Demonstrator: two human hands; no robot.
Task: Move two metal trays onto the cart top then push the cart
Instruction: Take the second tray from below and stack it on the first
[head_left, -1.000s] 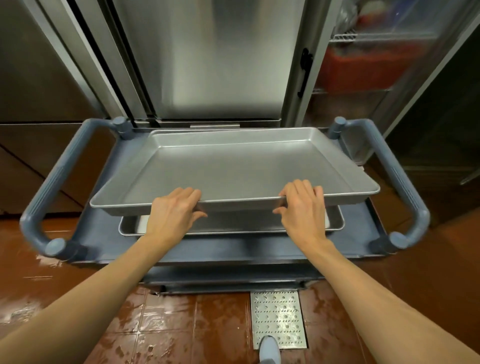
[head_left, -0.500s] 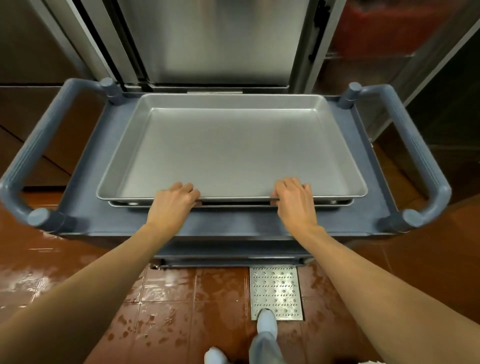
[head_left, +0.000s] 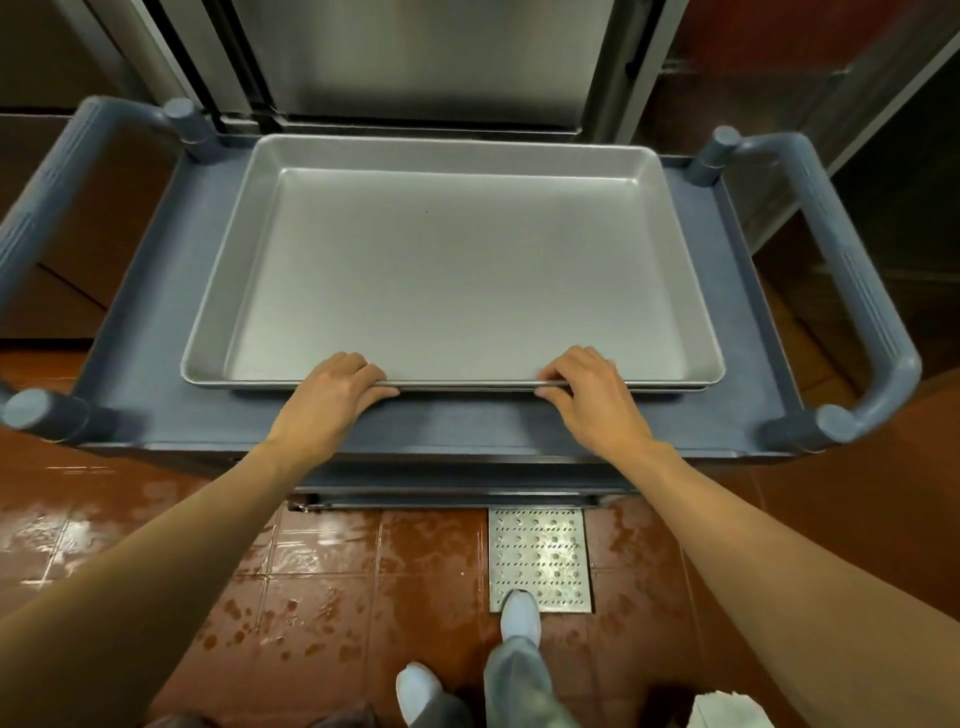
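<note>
I see both hands, left (head_left: 332, 397) and right (head_left: 587, 397), grasping the near rim of the upper rectangular metal tray (head_left: 452, 270). It sits stacked on a second metal tray (head_left: 675, 389), centred on the grey plastic cart top (head_left: 467, 426).

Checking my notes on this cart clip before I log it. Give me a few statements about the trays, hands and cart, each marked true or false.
1. Both hands grip the top tray's near rim. True: left hand, right hand, top tray.
2. A second tray lies under it. True: lower tray edge shows.
3. The trays sit on the floor. False: on the cart top.
4. One hand holds a cart handle. False: neither does.
5. The top tray holds food. False: empty.
</note>
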